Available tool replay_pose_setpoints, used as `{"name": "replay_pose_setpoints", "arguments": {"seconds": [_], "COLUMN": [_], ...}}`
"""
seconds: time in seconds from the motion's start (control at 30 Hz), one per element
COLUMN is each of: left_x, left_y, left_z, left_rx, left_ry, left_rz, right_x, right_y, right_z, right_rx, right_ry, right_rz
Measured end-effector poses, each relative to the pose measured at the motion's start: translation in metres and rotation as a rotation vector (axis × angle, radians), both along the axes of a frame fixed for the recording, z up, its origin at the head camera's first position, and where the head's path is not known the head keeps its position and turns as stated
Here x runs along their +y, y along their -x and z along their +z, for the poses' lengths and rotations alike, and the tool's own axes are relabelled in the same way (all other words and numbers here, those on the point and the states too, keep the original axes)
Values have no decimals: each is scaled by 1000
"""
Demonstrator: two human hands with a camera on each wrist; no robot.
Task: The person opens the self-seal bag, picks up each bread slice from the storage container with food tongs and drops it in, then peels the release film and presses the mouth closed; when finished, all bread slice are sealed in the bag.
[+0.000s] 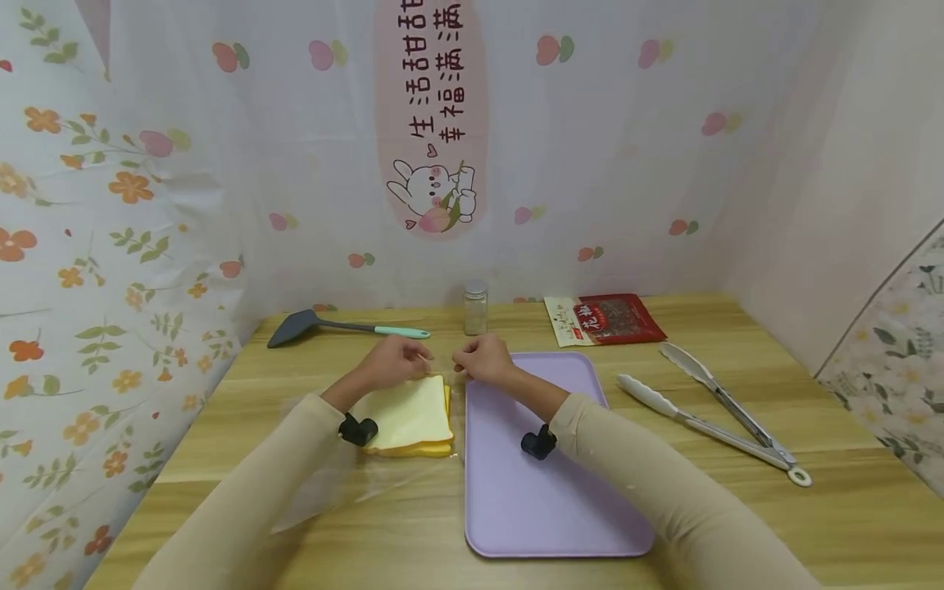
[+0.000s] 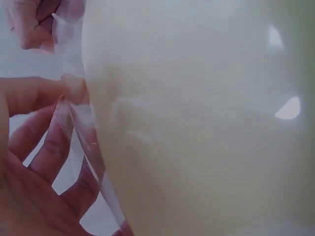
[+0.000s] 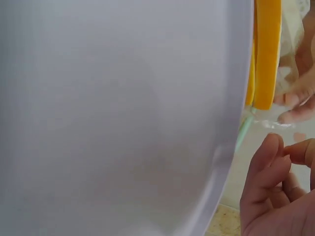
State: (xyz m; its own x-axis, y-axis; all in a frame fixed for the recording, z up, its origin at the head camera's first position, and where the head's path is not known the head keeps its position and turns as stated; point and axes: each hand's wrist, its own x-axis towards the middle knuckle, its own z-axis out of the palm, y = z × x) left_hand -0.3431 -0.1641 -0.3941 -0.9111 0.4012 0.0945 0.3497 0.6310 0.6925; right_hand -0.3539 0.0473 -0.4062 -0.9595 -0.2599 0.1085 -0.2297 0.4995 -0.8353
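Pale bread slices [image 1: 406, 414] with yellow-orange edges lie stacked inside a clear plastic bag [image 1: 324, 487], left of the lilac tray [image 1: 546, 492]. At the far end of the stack, my left hand [image 1: 391, 363] pinches the bag's edge; the left wrist view shows the thin film [image 2: 74, 115] between thumb and fingers. My right hand [image 1: 484, 358] is just across from it, above the tray's far left corner. Its thumb and fingertips meet in a pinch at the bag's far edge, though the film there is hard to make out.
A dark spatula [image 1: 324, 325] with a mint handle lies at the back left. Behind the hands stands a lidded glass jar [image 1: 475, 310]. A red-and-cream spice packet [image 1: 605, 319] lies at the back right, and opened metal tongs [image 1: 719, 418] lie right of the tray.
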Motion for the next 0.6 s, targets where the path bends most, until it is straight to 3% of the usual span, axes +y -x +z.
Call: {"name": "replay_pose_setpoints", "arguments": {"seconds": [0.17,0.23,0.43,0.6], "left_x": [6,10,16,13], "left_y": [2,3,4,5], "left_z": [1,1,3,6], "left_rx": [-25,-18,13,40], "left_ry": [37,59,127,164], "left_rz": [-23,-35,24,63], "right_x": [-5,-4,2,3], "right_y": [-4,-6,-14,-24], "right_z": [-1,-2,-4,1], "right_rx": [23,71,241,256], "right_ry": [-6,-45,-260,-434], "right_rz": [64,77,218,358]}}
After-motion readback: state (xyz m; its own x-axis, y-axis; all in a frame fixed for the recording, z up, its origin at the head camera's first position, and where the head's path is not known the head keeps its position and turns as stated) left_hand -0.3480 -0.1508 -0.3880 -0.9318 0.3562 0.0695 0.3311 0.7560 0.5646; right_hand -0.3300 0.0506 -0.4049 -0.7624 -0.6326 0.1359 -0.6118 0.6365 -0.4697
